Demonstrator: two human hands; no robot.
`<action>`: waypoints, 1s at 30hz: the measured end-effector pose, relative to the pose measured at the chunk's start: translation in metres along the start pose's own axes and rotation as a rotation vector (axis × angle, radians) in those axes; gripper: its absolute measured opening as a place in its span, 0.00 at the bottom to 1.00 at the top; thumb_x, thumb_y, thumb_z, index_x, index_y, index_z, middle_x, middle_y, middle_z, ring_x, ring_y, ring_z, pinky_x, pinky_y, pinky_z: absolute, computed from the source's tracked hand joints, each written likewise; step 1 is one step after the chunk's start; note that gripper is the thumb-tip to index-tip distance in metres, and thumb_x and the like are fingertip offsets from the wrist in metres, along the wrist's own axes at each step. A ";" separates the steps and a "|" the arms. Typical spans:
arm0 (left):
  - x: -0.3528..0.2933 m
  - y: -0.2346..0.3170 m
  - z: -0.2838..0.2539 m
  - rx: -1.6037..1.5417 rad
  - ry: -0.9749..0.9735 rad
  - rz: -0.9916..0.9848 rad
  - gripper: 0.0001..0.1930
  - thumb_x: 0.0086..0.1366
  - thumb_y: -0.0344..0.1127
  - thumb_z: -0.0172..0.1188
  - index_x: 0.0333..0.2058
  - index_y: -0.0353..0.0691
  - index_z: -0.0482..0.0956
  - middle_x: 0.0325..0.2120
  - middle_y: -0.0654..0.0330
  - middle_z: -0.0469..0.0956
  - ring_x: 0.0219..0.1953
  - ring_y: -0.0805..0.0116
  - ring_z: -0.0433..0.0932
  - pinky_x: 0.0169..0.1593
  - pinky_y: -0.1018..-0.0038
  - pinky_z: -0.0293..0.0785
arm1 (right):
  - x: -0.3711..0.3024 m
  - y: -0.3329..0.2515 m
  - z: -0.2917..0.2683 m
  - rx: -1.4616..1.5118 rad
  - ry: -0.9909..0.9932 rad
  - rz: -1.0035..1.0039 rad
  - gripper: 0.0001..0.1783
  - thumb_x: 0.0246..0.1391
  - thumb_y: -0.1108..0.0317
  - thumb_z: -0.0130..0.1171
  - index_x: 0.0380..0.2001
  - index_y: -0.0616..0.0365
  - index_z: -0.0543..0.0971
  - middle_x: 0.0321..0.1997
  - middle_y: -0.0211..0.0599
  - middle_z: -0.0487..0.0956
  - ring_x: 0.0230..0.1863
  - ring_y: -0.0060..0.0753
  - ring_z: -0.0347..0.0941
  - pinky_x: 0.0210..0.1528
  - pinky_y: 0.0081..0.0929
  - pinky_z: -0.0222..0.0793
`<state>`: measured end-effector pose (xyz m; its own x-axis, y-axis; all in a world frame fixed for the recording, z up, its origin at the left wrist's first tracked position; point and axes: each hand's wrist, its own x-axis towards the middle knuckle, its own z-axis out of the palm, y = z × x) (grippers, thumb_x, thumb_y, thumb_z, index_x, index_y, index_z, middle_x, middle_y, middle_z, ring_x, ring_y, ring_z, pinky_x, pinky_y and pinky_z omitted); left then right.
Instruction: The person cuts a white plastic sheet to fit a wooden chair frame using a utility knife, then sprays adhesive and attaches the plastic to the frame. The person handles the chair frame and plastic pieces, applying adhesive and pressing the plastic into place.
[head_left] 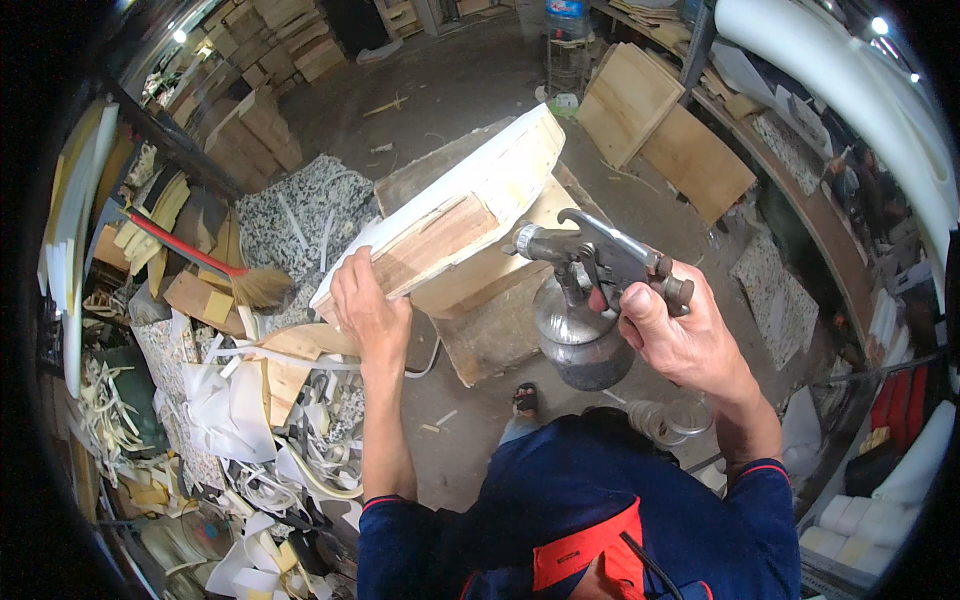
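Observation:
My left hand (372, 308) grips the near left end of a long wooden frame (435, 245) padded with white foam, fingers over its foam edge. The frame tilts up to the right, its bare wood side facing me, above a wooden stand (470, 335). In my right hand (680, 330) is a metal spray gun (600, 250) with a round silver cup (585, 335) under it. Its nozzle points left at the frame's wooden side, a short distance off. My right fingers wrap around the handle, partly hidden. Whether spray comes out I cannot tell.
Foam and wood scraps (300, 420) pile up at my left, beside a red-handled brush (255, 285). Plywood panels (630, 105) lean at the far right. White foam rolls (840, 90) hang over the right side. A coiled hose (670, 420) lies below my right forearm.

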<state>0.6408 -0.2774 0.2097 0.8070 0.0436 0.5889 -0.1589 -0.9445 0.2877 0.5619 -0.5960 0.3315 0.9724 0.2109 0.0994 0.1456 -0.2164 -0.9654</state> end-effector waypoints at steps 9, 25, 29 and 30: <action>-0.002 0.001 -0.004 -0.009 0.006 -0.024 0.35 0.44 0.18 0.60 0.57 0.34 0.68 0.51 0.47 0.73 0.57 0.44 0.67 0.62 0.56 0.63 | 0.008 0.008 -0.012 -0.015 0.138 0.018 0.28 0.67 0.43 0.53 0.32 0.61 0.77 0.25 0.26 0.73 0.29 0.19 0.66 0.32 0.23 0.64; -0.029 -0.028 -0.009 -0.041 0.042 -0.058 0.35 0.45 0.20 0.59 0.58 0.33 0.69 0.54 0.44 0.73 0.60 0.42 0.67 0.64 0.54 0.61 | 0.037 0.035 -0.041 -0.001 0.276 0.154 0.31 0.67 0.37 0.49 0.26 0.55 0.73 0.21 0.22 0.70 0.19 0.13 0.64 0.18 0.19 0.60; -0.032 -0.034 -0.011 -0.035 0.041 -0.052 0.34 0.46 0.20 0.60 0.57 0.31 0.69 0.53 0.43 0.73 0.58 0.41 0.68 0.64 0.54 0.61 | 0.049 0.050 -0.047 0.018 0.293 0.141 0.31 0.67 0.37 0.49 0.25 0.55 0.71 0.20 0.22 0.69 0.15 0.13 0.62 0.14 0.18 0.59; -0.033 -0.035 -0.012 -0.041 0.039 -0.048 0.34 0.47 0.21 0.61 0.57 0.31 0.69 0.53 0.43 0.73 0.58 0.41 0.68 0.64 0.55 0.61 | 0.052 0.054 -0.049 0.015 0.301 0.139 0.31 0.67 0.37 0.49 0.25 0.56 0.71 0.20 0.23 0.70 0.14 0.14 0.62 0.13 0.19 0.59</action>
<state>0.6131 -0.2419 0.1890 0.7914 0.1025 0.6027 -0.1441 -0.9268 0.3469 0.6295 -0.6430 0.2962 0.9934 -0.1109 0.0308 0.0070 -0.2091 -0.9779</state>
